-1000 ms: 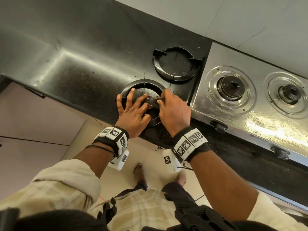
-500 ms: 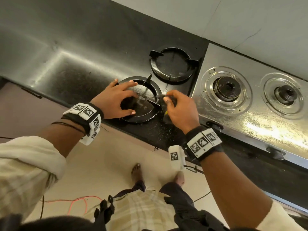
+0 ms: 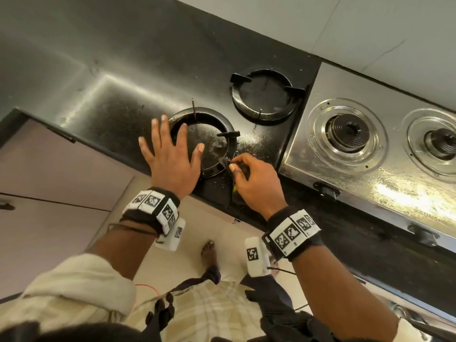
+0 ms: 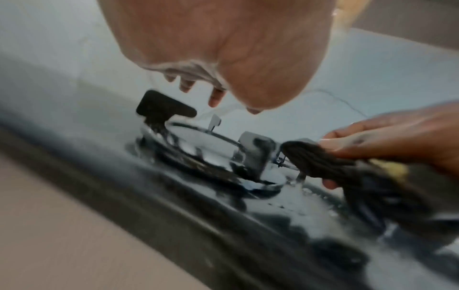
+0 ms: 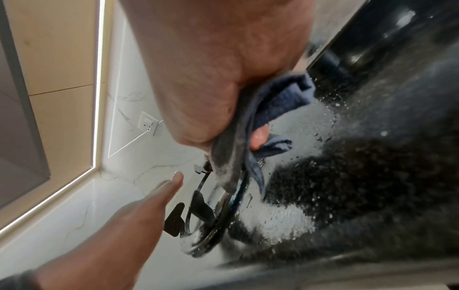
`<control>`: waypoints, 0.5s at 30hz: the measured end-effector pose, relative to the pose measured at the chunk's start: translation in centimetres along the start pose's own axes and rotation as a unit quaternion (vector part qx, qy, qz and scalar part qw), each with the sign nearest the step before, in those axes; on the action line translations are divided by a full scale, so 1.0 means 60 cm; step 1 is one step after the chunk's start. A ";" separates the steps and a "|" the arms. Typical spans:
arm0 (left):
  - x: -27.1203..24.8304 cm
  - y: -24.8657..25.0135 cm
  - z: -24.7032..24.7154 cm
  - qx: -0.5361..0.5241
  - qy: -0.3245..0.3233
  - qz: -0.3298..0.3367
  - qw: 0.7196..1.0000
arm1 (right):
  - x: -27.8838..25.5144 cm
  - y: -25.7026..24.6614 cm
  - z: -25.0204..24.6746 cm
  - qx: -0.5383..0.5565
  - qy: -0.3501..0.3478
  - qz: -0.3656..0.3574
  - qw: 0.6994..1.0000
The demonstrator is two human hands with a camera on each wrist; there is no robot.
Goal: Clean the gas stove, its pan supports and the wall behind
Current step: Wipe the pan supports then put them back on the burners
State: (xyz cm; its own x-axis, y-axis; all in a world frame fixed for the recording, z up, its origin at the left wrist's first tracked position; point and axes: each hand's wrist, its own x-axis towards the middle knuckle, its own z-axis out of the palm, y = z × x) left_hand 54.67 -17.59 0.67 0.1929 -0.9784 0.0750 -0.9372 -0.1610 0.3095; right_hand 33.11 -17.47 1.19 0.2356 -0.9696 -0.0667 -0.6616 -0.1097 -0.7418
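The near pan support [image 3: 202, 141], a black ring with upright prongs, is sitting on the black counter [image 3: 103, 104] close to its front edge, and everything is turning on its right rim. The right hand [image 3: 256, 183] is working exactly there: its fingers [image 3: 233, 167] are clamping a dark bunched cloth [image 3: 225, 162] against the ring's near-right edge, just below the prong that is pointing inward. So the ring is lying to the left and slightly ahead of those fingers, and the right hand is plainly the nearer one to the work.

The left hand [image 3: 170, 156] is spreading out flat on the ring's left side, its fingers [image 3: 182, 134] straight and apart, holding nothing; whether the palm is actually pressing on the ring I cannot tell. My read is that it is about to steady the ring while the cloth is rubbing round the rim.

The counter around the ring is glistening with droplets and specks. A second pan support [image 3: 265, 95] is lying further back, near the pale wall [image 3: 370, 28]. To the right, well apart from the cloth, the steel gas stove [image 3: 357, 174] is standing with both burners bare. Below the counter edge, light cabinet fronts [image 3: 49, 169] and the floor [image 3: 192, 225] are showing.
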 end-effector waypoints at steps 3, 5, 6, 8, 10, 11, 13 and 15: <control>-0.025 -0.008 0.024 -0.049 -0.046 0.017 0.998 | 0.005 -0.008 0.008 -0.029 0.024 -0.039 0.999; -0.021 -0.016 0.034 -0.063 -0.046 0.049 0.996 | 0.006 -0.014 0.027 -0.063 0.027 -0.057 0.996; -0.018 -0.017 0.036 -0.069 -0.048 0.054 0.995 | 0.004 -0.019 0.040 -0.077 0.023 -0.061 0.995; -0.014 -0.016 0.037 -0.072 -0.056 0.053 0.994 | -0.004 -0.031 0.069 -0.093 0.015 -0.063 0.994; -0.014 -0.016 0.039 -0.070 -0.060 0.048 0.995 | -0.012 -0.039 0.087 -0.109 0.020 -0.073 0.991; -0.015 -0.018 0.041 -0.071 -0.059 0.047 0.995 | -0.013 -0.040 0.086 -0.127 0.021 -0.083 0.988; -0.015 -0.021 0.043 -0.079 -0.061 0.044 0.994 | -0.001 -0.032 0.072 -0.179 0.017 -0.100 0.979; -0.015 -0.022 0.044 -0.085 -0.067 0.042 0.993 | 0.026 -0.017 0.049 -0.217 0.030 -0.087 0.972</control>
State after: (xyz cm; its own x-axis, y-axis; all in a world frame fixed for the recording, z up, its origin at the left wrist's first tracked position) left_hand 55.00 -16.86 -2.29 0.0645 -0.9978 -0.0155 -0.8836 -0.0643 0.4638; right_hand 36.25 -18.23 -0.10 0.3376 -0.9376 0.0838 -0.8567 -0.3429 -0.3852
